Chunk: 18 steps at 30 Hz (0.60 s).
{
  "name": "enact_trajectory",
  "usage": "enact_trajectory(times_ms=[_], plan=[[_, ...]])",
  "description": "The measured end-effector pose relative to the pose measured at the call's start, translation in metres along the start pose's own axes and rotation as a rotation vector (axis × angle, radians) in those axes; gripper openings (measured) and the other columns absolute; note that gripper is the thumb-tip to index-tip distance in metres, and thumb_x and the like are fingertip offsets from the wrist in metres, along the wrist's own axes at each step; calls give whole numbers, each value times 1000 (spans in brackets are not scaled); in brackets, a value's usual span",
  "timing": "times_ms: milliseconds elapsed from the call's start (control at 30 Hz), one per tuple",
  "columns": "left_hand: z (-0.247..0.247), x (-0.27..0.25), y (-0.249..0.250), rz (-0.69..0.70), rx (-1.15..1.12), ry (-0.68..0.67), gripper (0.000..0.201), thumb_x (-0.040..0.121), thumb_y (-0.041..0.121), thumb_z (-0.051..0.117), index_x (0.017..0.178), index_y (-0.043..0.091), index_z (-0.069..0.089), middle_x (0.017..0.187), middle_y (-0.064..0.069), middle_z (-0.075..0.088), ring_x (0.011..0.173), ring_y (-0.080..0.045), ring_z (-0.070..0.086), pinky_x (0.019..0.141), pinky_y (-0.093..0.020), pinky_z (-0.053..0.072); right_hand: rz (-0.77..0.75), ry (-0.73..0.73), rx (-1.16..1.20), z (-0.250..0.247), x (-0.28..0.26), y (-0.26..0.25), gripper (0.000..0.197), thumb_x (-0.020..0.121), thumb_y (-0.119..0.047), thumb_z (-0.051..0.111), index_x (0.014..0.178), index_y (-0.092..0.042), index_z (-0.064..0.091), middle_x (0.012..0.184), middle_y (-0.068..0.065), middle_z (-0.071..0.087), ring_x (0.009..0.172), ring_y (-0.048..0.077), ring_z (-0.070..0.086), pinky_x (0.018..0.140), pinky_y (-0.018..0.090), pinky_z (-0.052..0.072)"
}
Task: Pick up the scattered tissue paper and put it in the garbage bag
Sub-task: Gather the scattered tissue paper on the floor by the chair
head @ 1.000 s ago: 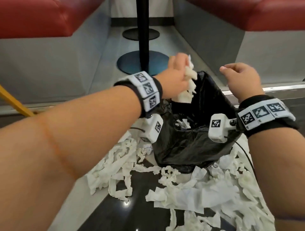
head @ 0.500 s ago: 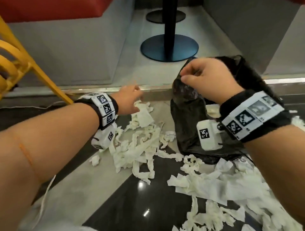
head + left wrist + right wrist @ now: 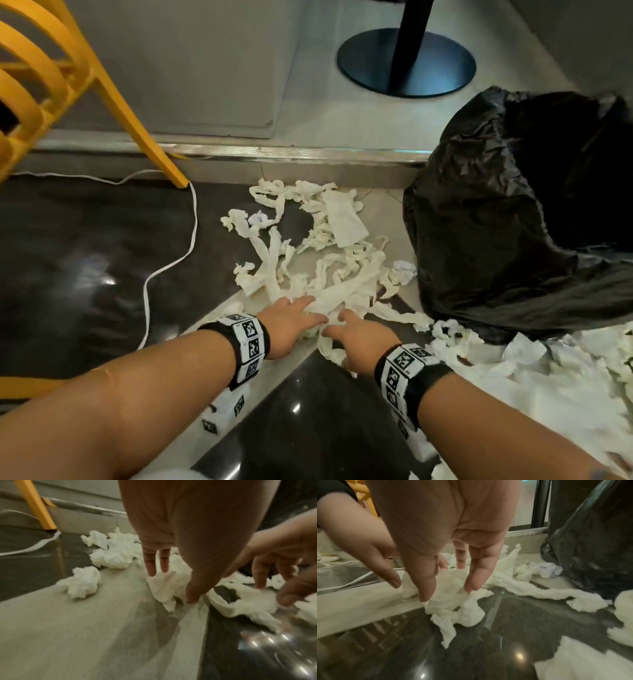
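Note:
White tissue strips (image 3: 318, 260) lie scattered on the floor left of the black garbage bag (image 3: 507, 219), which stands open on the right. More tissue (image 3: 548, 370) covers the floor at the lower right. My left hand (image 3: 294, 318) reaches down onto the near edge of the pile with straight fingers (image 3: 150, 563) touching the tissue (image 3: 168, 585). Beside it, my right hand (image 3: 349, 332) also rests on the tissue (image 3: 452, 588), its fingertips (image 3: 474, 582) pressing down, uncurled. The bag (image 3: 597, 540) stands to the right of both hands.
A yellow chair (image 3: 68, 89) stands at the left, with a white cable (image 3: 161, 267) trailing on the dark floor. A metal-edged step (image 3: 274, 150) runs behind the pile. A black table post on a round base (image 3: 407, 61) stands beyond it.
The left hand dropped tissue into the bag, then came down to the pile. The right hand let go of the bag's rim and joined it on the floor tissue.

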<state>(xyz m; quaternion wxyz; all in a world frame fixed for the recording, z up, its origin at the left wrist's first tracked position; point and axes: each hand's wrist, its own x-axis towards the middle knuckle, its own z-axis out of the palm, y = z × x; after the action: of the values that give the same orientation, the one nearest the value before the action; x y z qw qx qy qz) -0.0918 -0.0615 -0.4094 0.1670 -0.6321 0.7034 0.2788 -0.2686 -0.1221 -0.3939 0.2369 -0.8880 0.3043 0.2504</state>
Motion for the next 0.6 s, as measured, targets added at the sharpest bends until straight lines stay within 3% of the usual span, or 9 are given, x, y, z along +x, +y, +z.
enact_trajectory(times_ms=[33, 100, 167, 267, 333, 467, 533, 600], plan=[[6, 3, 0, 0, 27, -34, 65, 88, 15, 48, 140, 44, 23, 155, -5, 13, 126, -36, 36, 101, -46, 40, 17, 11, 13, 3, 1, 0, 54, 85, -19, 58, 134, -33, 39, 141, 7, 31, 110, 33, 56, 89, 41, 50], [14, 8, -3, 34, 152, -43, 44, 90, 30, 47, 133, 33, 39, 140, -10, 39, 114, -33, 48, 93, -43, 44, 38, 45, 48, 8, 3, 2, 52, 83, -19, 61, 130, -30, 41, 138, 6, 34, 108, 31, 56, 87, 41, 51], [20, 11, -5, 149, 230, -16, 36, 91, 45, 40, 113, 18, 51, 116, -11, 58, 100, -30, 57, 87, -38, 45, 42, 78, 60, 12, 4, 3, 55, 81, -20, 65, 129, -28, 41, 140, 5, 32, 109, 31, 55, 88, 41, 51], [16, 13, -10, 134, 195, -11, 29, 96, 30, 33, 109, 12, 52, 116, -14, 58, 103, -31, 56, 87, -35, 42, 54, 78, 65, 16, 7, 1, 70, 78, -23, 68, 136, -32, 30, 149, 4, 22, 117, 33, 52, 92, 41, 50], [10, 9, -15, 97, 104, 3, 26, 96, 31, 39, 108, 12, 51, 113, -13, 59, 101, -30, 57, 81, -33, 40, 48, 100, 95, 16, 10, -1, 73, 77, -28, 67, 138, -33, 27, 150, 2, 20, 117, 30, 53, 91, 41, 50], [-8, -7, -32, -11, -44, 87, 33, 90, 45, 52, 94, 13, 53, 96, -7, 59, 89, -25, 57, 71, -30, 37, 73, 317, 315, 10, 14, -6, 48, 76, -26, 58, 121, -22, 41, 130, -1, 39, 97, 21, 56, 78, 33, 49], [-12, -16, -42, -57, -79, 133, 23, 88, 36, 54, 80, 14, 53, 85, -4, 50, 86, -24, 57, 71, -30, 39, 123, 417, 388, 7, 18, -5, 41, 76, -20, 58, 114, -19, 42, 124, -2, 40, 85, 18, 52, 69, 30, 43], [-13, -23, -52, -102, -117, 177, 15, 86, 25, 53, 76, 13, 55, 85, 0, 42, 88, -24, 55, 75, -30, 42, 183, 484, 418, 6, 25, -4, 38, 77, -13, 58, 112, -17, 44, 124, -1, 40, 94, 20, 52, 73, 30, 43]])
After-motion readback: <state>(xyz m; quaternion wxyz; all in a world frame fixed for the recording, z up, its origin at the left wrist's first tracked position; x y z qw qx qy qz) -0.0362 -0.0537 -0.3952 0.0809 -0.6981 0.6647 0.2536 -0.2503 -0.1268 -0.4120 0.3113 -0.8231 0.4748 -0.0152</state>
